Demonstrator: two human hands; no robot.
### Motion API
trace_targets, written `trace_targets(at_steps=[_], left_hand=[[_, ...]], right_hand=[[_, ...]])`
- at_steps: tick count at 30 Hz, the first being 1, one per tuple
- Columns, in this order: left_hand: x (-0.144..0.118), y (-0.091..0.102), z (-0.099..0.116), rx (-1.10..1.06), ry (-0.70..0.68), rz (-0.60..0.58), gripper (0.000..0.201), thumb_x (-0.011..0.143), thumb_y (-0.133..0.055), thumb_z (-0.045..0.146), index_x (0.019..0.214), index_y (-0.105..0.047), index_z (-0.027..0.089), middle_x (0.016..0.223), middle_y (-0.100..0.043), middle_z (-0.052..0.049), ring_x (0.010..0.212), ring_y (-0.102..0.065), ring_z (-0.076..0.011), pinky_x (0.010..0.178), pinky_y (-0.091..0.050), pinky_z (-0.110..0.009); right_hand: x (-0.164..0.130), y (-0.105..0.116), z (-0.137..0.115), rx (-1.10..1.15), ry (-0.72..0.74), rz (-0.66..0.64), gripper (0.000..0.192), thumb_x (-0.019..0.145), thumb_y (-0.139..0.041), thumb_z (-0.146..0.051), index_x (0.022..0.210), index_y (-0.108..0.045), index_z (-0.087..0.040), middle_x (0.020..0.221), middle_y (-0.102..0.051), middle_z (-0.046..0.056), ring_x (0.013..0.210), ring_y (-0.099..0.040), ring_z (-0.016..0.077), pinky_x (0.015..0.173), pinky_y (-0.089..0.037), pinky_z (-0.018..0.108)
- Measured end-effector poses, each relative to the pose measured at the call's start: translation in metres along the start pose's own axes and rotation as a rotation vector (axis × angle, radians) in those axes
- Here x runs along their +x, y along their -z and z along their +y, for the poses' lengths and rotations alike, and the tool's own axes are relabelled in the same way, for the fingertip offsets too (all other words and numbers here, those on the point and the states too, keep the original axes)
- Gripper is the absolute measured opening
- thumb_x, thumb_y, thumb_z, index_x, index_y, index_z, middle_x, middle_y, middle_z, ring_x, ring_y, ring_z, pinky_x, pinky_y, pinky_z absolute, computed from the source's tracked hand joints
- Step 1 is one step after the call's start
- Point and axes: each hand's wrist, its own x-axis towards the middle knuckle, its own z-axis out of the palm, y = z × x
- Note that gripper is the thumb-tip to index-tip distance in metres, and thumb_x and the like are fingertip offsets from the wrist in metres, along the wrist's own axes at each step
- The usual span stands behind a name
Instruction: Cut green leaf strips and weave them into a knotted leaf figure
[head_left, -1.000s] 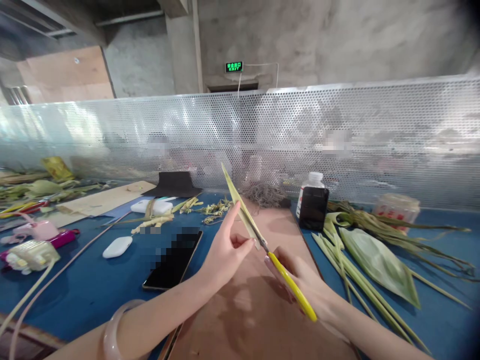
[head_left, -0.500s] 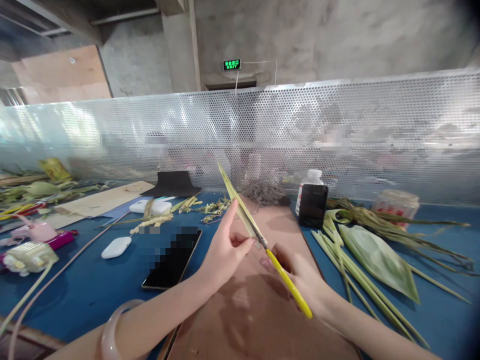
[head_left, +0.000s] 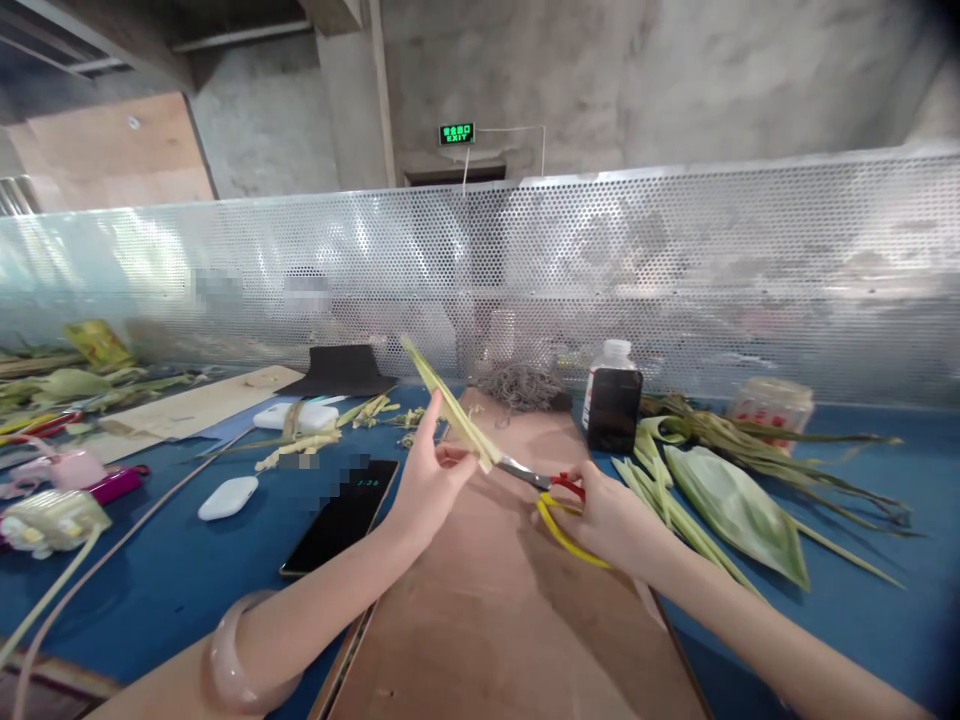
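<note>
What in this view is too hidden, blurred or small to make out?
Head view:
- Scissors: the blade tips are hidden behind the leaf strip, so the cut itself cannot be seen.
- Right hand: its fingers cover much of the handles.
- Phone: part of the screen is blurred and the digits are too small.
- Bottle: the label is too dark to read.
- Behind the perforated screen: only blurred shapes.

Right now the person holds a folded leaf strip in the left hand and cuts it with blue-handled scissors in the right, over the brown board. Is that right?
Nearly. The scissors are not blue-handled: the head view shows yellow and red handles. The rest holds: the left hand pinches the folded leaf strip, the right hand works the scissors at its lower end, above the brown board.
</note>
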Motion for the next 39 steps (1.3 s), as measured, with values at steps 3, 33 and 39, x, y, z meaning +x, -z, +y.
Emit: trace_targets(at_steps=[3,33,39], left_hand=[[-0.006,-0.002,0.005,0.013,0.004,-0.146,0.087,0.078,-0.059,0.019,0.148,-0.008,0.025,0.074,-0.063,-0.001,0.073,-0.061,-0.0181,0.075,-0.050,-0.036],[-0.034,-0.015,0.010,0.168,-0.048,-0.363,0.046,0.087,-0.051,0.030,0.130,-0.036,0.027,0.123,-0.054,-0.008,0.081,-0.062,-0.0157,0.066,-0.053,-0.029],[-0.035,-0.015,0.004,0.172,0.137,-0.464,0.030,0.091,-0.039,0.044,0.105,-0.045,0.018,0.077,-0.064,-0.003,0.060,-0.061,-0.0161,0.057,-0.050,-0.029]], right_hand=[[0.001,0.000,0.007,-0.106,0.021,-0.024,0.028,0.077,-0.057,-0.029,0.097,-0.055,-0.010,0.089,-0.065,0.016,0.084,-0.062,0.0281,0.068,-0.041,0.033],[-0.021,0.026,-0.062,1.129,0.007,-0.127,0.029,0.082,-0.057,-0.045,0.073,-0.052,-0.018,0.061,-0.056,-0.002,0.053,-0.055,0.0117,0.053,-0.045,0.024],[-0.024,0.025,-0.064,1.103,0.007,-0.102,0.031,0.084,-0.055,-0.045,0.071,-0.048,-0.019,0.060,-0.053,-0.003,0.052,-0.053,0.0109,0.051,-0.043,0.023]])
